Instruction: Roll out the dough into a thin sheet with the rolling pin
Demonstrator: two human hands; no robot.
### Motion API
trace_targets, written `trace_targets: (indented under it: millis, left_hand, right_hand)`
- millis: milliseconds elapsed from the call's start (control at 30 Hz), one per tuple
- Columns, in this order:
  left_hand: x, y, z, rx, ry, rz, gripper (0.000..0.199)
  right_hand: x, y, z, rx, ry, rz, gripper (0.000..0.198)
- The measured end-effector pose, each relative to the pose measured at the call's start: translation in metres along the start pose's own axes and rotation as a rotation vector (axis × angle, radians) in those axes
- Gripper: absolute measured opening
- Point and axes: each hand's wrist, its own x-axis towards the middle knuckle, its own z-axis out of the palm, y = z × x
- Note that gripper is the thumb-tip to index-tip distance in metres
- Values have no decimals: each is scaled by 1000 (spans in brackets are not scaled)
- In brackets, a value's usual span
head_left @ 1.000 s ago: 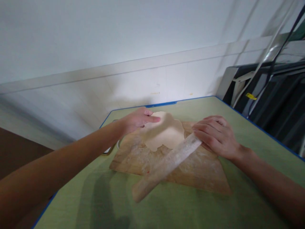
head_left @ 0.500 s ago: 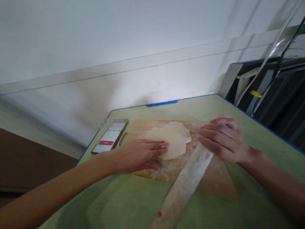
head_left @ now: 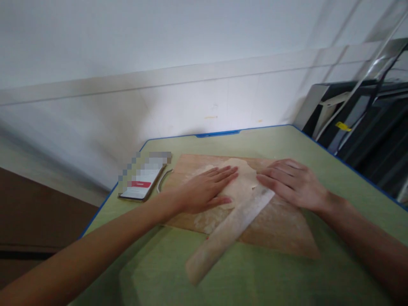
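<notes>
A flat, uneven round of dough (head_left: 244, 178) lies on a floured wooden board (head_left: 287, 231). My left hand (head_left: 208, 189) rests on the dough's left part with its fingers stretched out, hiding some of it. At the right side of the board, my right hand (head_left: 291, 182) is closed around the far end of a floury rolling pin (head_left: 231, 231). The pin slants toward me across the board, its far end over the dough's right edge and its near end past the board's front edge. Whether the pin presses on the dough, I cannot tell.
A phone (head_left: 146, 176) with a lit screen lies left of the board, beside a curved metal handle (head_left: 162, 180). The green table (head_left: 261, 140) has a blue rim and meets a white wall. Dark equipment with cables (head_left: 350, 110) stands at the right.
My left hand has moved farther onto the dough, up and to the right. The rolling pin has swung lower and flatter, its far end shifting left to the dough's edge with my right hand.
</notes>
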Motion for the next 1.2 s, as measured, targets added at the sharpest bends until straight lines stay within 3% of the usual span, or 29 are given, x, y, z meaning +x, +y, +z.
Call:
trace_targets:
  millis: [200,433,500,567,700,867,1000,1200]
  left_hand:
    - [-11,-20,-9,-233,26,-24,54]
    - [-24,-30,-13,-574,265,-337,58]
    - [-24,-26,-15,-603,264,-365,55]
    - [-23,-18,-19,-551,209,-366,52]
    - [-18,2,-23,-235,83,-301,55]
    - [-16,9,-21,-41,-16,-291,61]
    - [-18,12,-21,-21,-20,-290,70]
    - [-28,28,-20,-63,61,-263,77]
  right_hand:
    - [-4,1,5,-29,-103,57,29]
    - [-2,-2,8,3,-256,132,43]
    - [0,-4,6,7,-275,159,42]
    - [1,-4,3,28,-283,177,40]
    - [2,-4,1,162,-288,240,33]
    - [2,-5,4,314,-411,572,41]
    - [-2,-9,11,352,-514,722,49]
    - [-11,-20,8,363,-515,714,49]
